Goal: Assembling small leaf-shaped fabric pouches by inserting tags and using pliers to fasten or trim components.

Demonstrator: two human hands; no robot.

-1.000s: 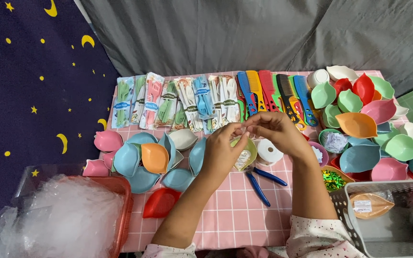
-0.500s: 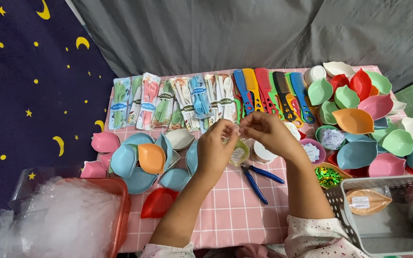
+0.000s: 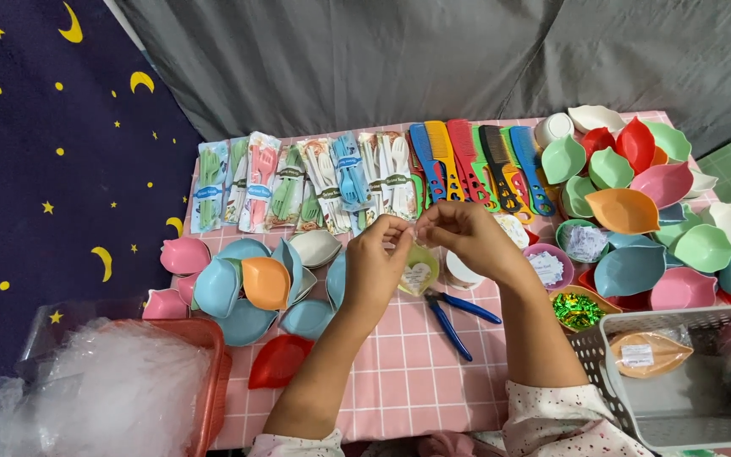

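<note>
My left hand (image 3: 376, 258) and my right hand (image 3: 460, 233) meet over the middle of a pink checked cloth (image 3: 399, 372). Together they pinch the top of a small clear bag holding a yellow-green leaf-shaped dish (image 3: 419, 271) with a white tag on it. The bag hangs just below my fingers. Blue-handled pliers (image 3: 454, 315) lie on the cloth right under my hands.
Packs of plastic cutlery (image 3: 298, 182) and a row of coloured combs (image 3: 475, 165) line the far edge. Leaf-shaped dishes pile at the left (image 3: 247, 283) and right (image 3: 636, 211). A red basket of clear bags (image 3: 129, 389) stands near left, a white basket (image 3: 678, 381) near right.
Both hands with the bagged dish have shifted slightly; the fingers now pinch together at the bag's top. The view has also moved a little.
</note>
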